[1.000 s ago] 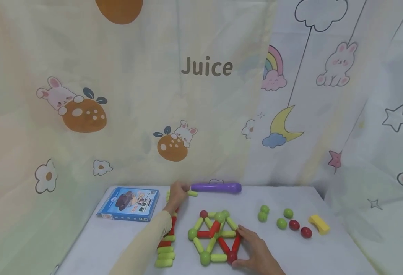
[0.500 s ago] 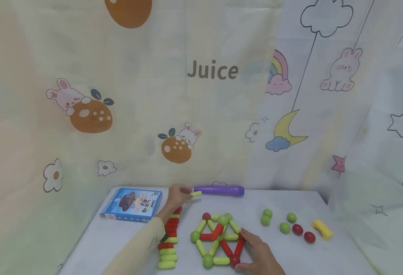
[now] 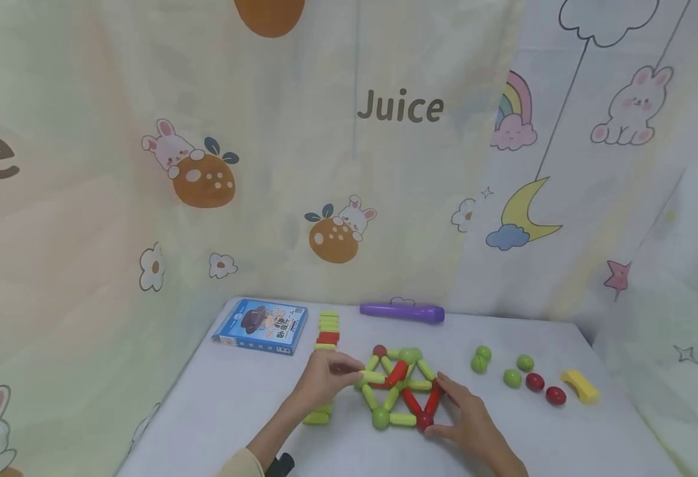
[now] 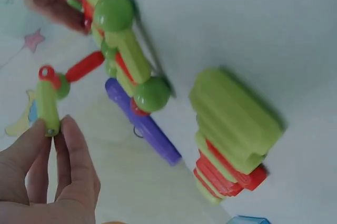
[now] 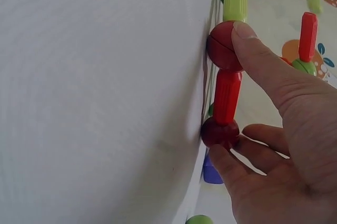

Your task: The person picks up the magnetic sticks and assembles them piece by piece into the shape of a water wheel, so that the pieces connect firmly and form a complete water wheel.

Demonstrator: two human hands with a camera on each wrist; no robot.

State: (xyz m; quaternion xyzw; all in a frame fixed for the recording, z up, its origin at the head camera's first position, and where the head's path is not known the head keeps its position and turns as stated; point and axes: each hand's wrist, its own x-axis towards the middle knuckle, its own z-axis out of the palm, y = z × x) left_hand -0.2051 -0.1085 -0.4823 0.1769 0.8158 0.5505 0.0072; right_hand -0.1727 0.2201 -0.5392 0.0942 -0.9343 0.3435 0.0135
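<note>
My left hand (image 3: 325, 381) pinches a light green rod (image 3: 374, 376) between thumb and fingertips. In the left wrist view the rod (image 4: 48, 105) overlaps the tip of a raised red rod (image 4: 85, 67). That red rod stands up from a ball-and-rod frame of green and red pieces, with a green ball (image 3: 381, 418) at its near corner. My right hand (image 3: 474, 417) grips the frame's right side. In the right wrist view its thumb lies on one red ball (image 5: 225, 46) and a finger touches another red ball (image 5: 220, 132), with a red rod (image 5: 227, 97) between them.
A row of green and red rods (image 3: 328, 322) runs left of the frame, partly hidden by my left hand. Behind are a blue box (image 3: 265, 326) and a purple baton (image 3: 402, 313). Loose green balls (image 3: 512, 378), red balls (image 3: 555, 396) and a yellow block (image 3: 580, 386) lie right.
My left hand has picked a green rod from the row's far end and brought it nearer, over to the frame. My right hand keeps its hold. The head view has shifted.
</note>
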